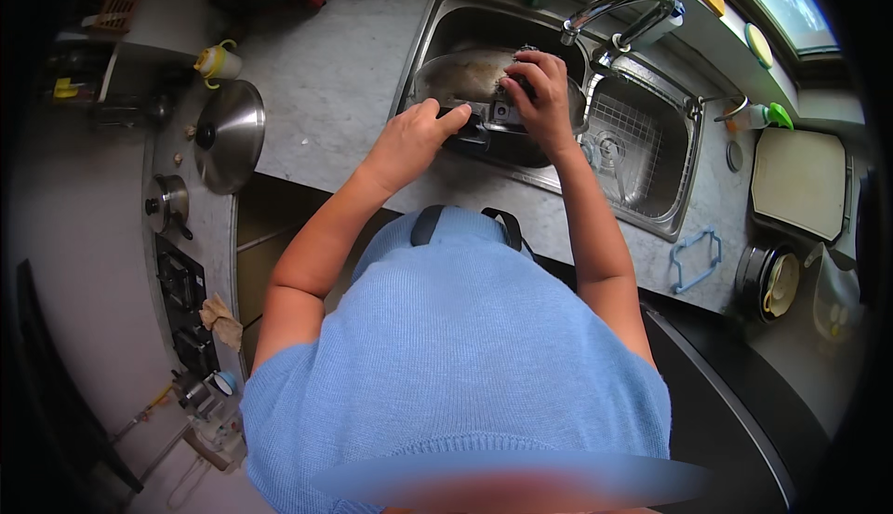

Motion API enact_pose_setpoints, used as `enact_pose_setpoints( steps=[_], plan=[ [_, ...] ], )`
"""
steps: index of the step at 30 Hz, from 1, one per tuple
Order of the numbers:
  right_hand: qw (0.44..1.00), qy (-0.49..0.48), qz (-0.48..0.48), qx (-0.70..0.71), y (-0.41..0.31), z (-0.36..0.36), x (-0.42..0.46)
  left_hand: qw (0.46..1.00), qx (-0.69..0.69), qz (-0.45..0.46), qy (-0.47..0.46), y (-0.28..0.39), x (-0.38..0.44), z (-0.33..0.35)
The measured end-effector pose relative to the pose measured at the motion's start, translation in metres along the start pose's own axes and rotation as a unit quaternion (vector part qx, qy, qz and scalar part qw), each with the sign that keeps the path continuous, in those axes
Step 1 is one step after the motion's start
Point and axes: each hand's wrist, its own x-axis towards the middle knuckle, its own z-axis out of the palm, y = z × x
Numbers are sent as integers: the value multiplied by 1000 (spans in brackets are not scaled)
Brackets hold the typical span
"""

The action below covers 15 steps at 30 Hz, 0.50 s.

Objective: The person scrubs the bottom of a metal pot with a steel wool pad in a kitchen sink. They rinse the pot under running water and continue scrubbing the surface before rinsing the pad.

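Note:
A large metal pan (457, 76), brown-stained on the face turned towards me, rests tilted in the left basin of a double stainless steel sink (413, 74). My left hand (408, 143) grips its black handle (471, 130) at the near side. With bent fingers, my right hand (548, 99) presses a dark wire scouring pad (528, 48) against the right part of the pan. Most of the pad is hidden under the fingers. A metal handle bracket (504, 112) shows between the two hands.
A chrome faucet (621, 15) arches over the sink behind my right hand. The right basin holds a wire rack (635, 130). A steel lid (237, 137) and a yellow-handled cup (218, 64) stand at left. Cutting board (799, 182) and blue frame (698, 259) are at right.

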Motion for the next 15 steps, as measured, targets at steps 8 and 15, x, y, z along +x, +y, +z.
enact_pose_setpoints(
  steps=[8, 15],
  plan=[
    [996, -90, -1, -3, -2, -42, -38, 998, -50, -20, 35, 8, -1, 3],
    [993, -97, 20, 68, -24, -20, -39, 998, -48, -41, 25, 15, -11, 9]
  ],
)
